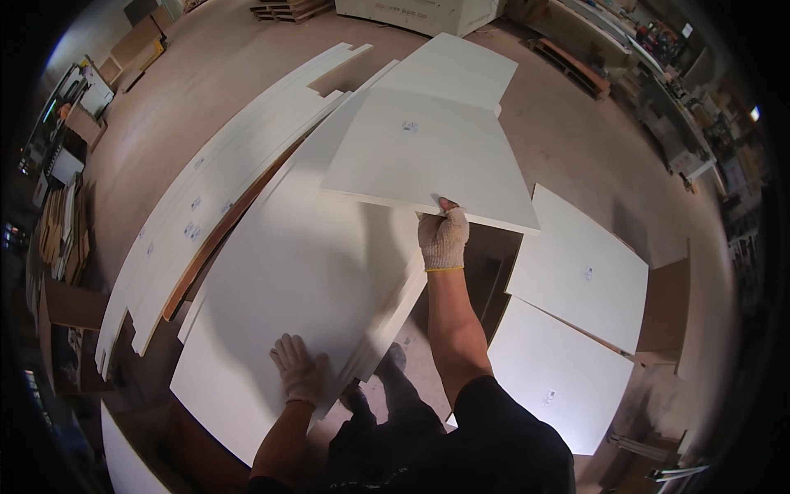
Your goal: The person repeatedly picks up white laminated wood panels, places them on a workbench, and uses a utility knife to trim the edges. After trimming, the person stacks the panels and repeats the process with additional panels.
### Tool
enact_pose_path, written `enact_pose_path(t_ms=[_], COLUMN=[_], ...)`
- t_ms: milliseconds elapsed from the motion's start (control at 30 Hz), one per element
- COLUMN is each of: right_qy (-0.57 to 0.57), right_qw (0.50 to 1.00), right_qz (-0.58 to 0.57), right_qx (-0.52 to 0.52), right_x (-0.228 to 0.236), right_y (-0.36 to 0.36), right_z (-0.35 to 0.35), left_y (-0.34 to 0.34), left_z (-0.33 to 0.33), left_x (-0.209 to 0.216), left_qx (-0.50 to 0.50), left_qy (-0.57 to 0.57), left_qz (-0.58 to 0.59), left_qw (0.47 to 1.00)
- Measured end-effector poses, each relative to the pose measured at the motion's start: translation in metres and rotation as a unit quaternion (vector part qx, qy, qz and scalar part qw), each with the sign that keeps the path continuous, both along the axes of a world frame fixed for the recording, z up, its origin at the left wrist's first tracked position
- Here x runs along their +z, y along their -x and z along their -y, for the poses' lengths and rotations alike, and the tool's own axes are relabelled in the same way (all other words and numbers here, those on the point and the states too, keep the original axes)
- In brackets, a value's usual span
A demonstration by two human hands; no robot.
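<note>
My right hand (443, 238), in a knitted work glove with bare fingertips, grips the near edge of a white board (436, 156) that bears a small label. That board is raised at its near edge and lies over a stack of larger white panels (288, 247). The thumb rests on its top face; the other fingers are hidden underneath. On the large top panel of the stack my left hand (298, 369), also gloved, lies flat with its fingers spread. Another white board (453, 67) extends beyond the held one at the far end.
Long labelled white panels (197, 198) are stacked on the left. On the right lie two more labelled white boards (580, 263) (555, 370). Wooden pallets (572, 67) and machinery (666, 123) stand at the far right, a big pale box (420, 12) at the back.
</note>
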State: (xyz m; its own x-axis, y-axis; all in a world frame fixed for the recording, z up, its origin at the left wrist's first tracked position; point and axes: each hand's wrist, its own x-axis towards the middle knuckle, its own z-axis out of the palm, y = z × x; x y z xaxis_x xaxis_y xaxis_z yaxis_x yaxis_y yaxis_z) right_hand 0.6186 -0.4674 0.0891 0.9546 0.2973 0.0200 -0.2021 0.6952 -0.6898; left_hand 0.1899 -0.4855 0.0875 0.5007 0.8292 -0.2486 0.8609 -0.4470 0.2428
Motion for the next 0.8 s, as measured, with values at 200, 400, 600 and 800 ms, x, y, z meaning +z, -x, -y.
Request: enact_pose_path(t_ms=[200, 400, 600, 800], right_qy=[-0.041, -0.051, -0.032, 0.294], right_qw=[0.994, 0.976, 0.952, 0.787], right_qz=[-0.094, -0.205, -0.154, 0.049], right_qx=[0.023, 0.06, 0.261, 0.541], right_x=[0.023, 0.046, 0.035, 0.016], right_y=[0.025, 0.048, 0.059, 0.161], right_z=[-0.053, -0.113, -0.14, -0.073], left_y=[-0.004, -0.008, 0.005, 0.026], left_z=[-0.02, -0.018, -0.028, -0.034], left_x=[0.009, 0.005, 0.004, -0.017], left_qx=[-0.008, -0.013, -0.026, -0.052], left_qy=[-0.008, -0.08, -0.006, -0.095], left_qz=[0.037, 0.083, 0.073, 0.094], left_qw=[0.999, 0.993, 0.997, 0.99])
